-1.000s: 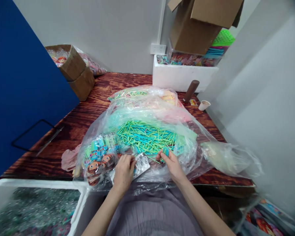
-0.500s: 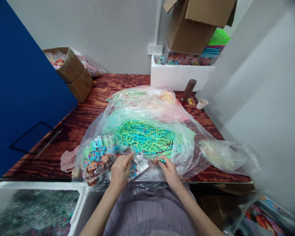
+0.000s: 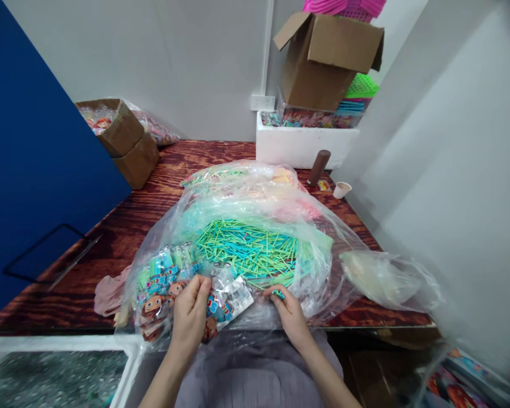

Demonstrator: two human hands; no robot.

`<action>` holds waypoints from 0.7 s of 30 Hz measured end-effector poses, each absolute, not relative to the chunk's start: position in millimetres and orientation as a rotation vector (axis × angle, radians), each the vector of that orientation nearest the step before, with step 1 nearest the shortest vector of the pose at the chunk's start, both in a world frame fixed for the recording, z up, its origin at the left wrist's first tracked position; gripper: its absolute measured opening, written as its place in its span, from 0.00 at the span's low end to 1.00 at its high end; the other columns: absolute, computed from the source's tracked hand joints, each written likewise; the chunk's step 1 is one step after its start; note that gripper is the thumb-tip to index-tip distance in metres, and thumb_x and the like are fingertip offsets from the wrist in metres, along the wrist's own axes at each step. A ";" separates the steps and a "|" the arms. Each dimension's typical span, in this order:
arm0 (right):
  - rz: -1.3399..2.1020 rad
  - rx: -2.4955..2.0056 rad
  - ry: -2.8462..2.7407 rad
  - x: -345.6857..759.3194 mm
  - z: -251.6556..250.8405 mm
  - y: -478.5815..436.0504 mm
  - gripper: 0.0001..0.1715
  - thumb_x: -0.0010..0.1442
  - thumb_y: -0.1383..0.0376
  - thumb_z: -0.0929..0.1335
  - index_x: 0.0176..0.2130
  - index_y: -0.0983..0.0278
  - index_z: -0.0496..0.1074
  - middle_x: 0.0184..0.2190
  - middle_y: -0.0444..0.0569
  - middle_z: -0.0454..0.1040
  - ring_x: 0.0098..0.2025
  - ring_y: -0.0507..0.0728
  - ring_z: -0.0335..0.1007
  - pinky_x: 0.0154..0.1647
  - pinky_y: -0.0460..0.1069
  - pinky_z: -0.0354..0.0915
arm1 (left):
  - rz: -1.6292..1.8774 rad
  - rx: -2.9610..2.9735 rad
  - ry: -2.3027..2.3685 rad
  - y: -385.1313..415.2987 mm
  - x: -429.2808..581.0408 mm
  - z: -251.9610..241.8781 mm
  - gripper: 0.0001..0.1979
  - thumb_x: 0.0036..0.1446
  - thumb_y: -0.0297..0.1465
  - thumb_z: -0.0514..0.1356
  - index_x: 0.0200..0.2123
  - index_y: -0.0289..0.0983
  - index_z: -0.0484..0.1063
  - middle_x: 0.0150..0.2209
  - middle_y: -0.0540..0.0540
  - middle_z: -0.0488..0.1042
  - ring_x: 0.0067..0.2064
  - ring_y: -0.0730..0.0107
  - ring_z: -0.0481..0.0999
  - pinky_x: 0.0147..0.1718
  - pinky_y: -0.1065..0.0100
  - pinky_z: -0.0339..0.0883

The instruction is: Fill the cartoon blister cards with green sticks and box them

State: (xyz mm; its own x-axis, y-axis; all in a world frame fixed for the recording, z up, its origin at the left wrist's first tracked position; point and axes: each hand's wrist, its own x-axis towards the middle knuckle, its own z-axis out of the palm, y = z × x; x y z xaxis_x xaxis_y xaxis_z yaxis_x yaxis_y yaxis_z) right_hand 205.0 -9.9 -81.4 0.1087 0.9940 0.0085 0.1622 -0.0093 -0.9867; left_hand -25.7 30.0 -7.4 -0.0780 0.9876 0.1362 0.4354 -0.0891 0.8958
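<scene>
My left hand (image 3: 190,314) is closed, thumb against the curled fingers, over the edge of a pile of clear printed packets (image 3: 155,303). What lies inside its grip is hidden. Right beside it rests a single packet (image 3: 221,309) with a white label and blue print. A small bundle of green and blue sticks (image 3: 277,294) pokes from the pinched fingers of my right hand (image 3: 291,317). Just beyond both hands, a heap of loose thin green and blue sticks (image 3: 249,249) lies on a clear plastic bag (image 3: 318,272).
At the left front stands a white foam box (image 3: 130,345) with shiny packets. Further back are cardboard boxes (image 3: 138,161), a white foam box (image 3: 301,144) under a carton (image 3: 318,73), a brown cylinder (image 3: 318,168) and a paper cup (image 3: 342,190). A knotted plastic bag (image 3: 378,277) lies right.
My left hand has moved left, off the labelled packet, baring more of it. The right hand still pinches the stick bundle. The camera view has tilted up slightly.
</scene>
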 end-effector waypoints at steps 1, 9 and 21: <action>1.044 -1.377 -1.243 204.9 -82.6 -10.0 0.09 0.63 0.60 0.63 0.36 0.60 0.71 0.37 0.48 0.76 0.43 0.60 0.71 0.48 0.51 0.62 | 1.118 1.570 1.535 28.3 -24.7 -9.6 0.18 0.63 0.42 0.52 0.24 0.39 0.61 0.22 0.54 0.58 0.26 0.73 0.59 0.25 0.72 0.54; 0.973 -1.398 -1.331 203.1 -90.0 -11.6 0.10 0.65 0.61 0.62 0.37 0.60 0.71 0.35 0.47 0.73 0.41 0.59 0.70 0.47 0.51 0.62 | 0.930 1.480 1.367 26.5 -26.9 -18.4 0.15 0.59 0.42 0.57 0.36 0.38 0.76 0.32 0.49 0.76 0.37 0.65 0.73 0.38 0.69 0.64; 0.884 -1.402 -1.436 201.9 -92.9 -11.4 0.09 0.63 0.66 0.61 0.38 0.60 0.71 0.37 0.49 0.74 0.43 0.59 0.70 0.47 0.50 0.63 | 1.036 1.388 1.408 23.6 -24.0 -12.8 0.19 0.59 0.46 0.56 0.25 0.38 0.65 0.23 0.53 0.64 0.27 0.71 0.64 0.27 0.73 0.58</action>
